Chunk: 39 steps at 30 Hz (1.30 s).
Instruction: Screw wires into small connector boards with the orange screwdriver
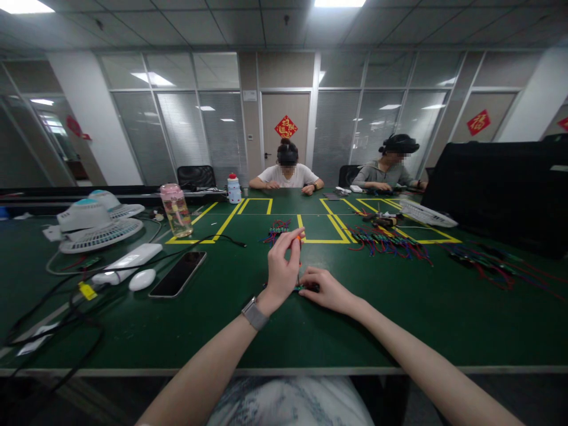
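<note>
My left hand (283,263), a watch on its wrist, is raised over the table with the fingers pinched round a slim upright screwdriver (300,238). Orange and red parts of it show at the fingertips, and its thin lower end comes down to a small green circuit board (299,288). My right hand (323,288) rests low on the table, its fingers closed on the board's edge. Fingers cover most of the board. Just beyond my left hand lies a small group of circuit boards with red and blue wires (278,229).
More wired boards (390,241) lie to the right, near a white rack-like piece (428,213) and a black monitor (501,195). Leftward are a phone (178,274), a white mouse (142,280), cables, a pink-lidded bottle (176,210) and white fans (100,231). Two people sit opposite.
</note>
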### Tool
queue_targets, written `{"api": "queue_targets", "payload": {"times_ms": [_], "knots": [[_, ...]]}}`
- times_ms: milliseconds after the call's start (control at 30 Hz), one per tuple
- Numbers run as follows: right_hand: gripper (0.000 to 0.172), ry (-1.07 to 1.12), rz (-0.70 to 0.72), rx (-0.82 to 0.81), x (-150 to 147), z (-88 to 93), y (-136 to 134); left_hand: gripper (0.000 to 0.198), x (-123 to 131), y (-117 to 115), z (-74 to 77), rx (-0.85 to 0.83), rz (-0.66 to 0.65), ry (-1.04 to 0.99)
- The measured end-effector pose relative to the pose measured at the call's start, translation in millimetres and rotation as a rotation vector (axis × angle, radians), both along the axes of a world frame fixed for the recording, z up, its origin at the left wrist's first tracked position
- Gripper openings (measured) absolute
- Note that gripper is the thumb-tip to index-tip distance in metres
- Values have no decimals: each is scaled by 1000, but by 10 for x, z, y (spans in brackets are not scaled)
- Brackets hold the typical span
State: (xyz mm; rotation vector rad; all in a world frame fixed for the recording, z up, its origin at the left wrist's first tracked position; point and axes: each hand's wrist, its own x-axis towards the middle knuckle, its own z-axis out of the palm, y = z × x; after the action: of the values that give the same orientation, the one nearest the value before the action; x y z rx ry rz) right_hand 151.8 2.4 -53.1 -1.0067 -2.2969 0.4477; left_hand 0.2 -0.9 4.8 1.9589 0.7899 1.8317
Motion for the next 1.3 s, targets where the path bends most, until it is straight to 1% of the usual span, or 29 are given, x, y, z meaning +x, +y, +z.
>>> {"api": "queue_targets", "payload": {"times_ms": [100, 233, 333, 433, 500, 567, 633, 767, 833, 967, 1033, 1200, 1300], "knots": [[13, -5, -17, -5, -2, 6, -3, 21, 1, 1, 5, 42, 49, 37], [10, -10, -23, -13, -6, 16, -9, 16, -13, 0, 13, 75, 96, 65], [10, -8, -21, -12, -6, 14, -6, 19, -29, 2, 11, 58, 131, 44], [10, -8, -15, -5, -2, 10, -4, 29, -32, 27, -9, 28, 86, 22], [10, -11, -12, -7, 1, 11, -5, 30, -22, 54, -34, 2, 37, -13], [10, -16, -13, -10, 1, 16, -8, 30, -7, 76, -58, -24, 17, -45], [10, -22, -21, -12, 0, 23, -12, 28, 5, 79, -68, -24, 35, -45], [10, -23, -37, -15, -5, 32, -17, 17, 0, 37, -39, 53, 117, 18], [10, -23, -39, -18, -8, 31, -16, 17, -10, 15, -20, 63, 136, 37], [10, -23, -34, -17, -7, 17, -9, 29, -15, 17, -29, 31, 77, 28], [11, -23, -33, -13, -4, 11, -6, 31, -7, 37, -54, 3, 40, -3], [10, -34, -26, -4, 2, 24, -10, 29, 12, 57, -76, -29, 0, -20], [9, -37, -28, -2, 3, 33, -18, 23, 6, 34, -42, 9, 45, 17]]}}
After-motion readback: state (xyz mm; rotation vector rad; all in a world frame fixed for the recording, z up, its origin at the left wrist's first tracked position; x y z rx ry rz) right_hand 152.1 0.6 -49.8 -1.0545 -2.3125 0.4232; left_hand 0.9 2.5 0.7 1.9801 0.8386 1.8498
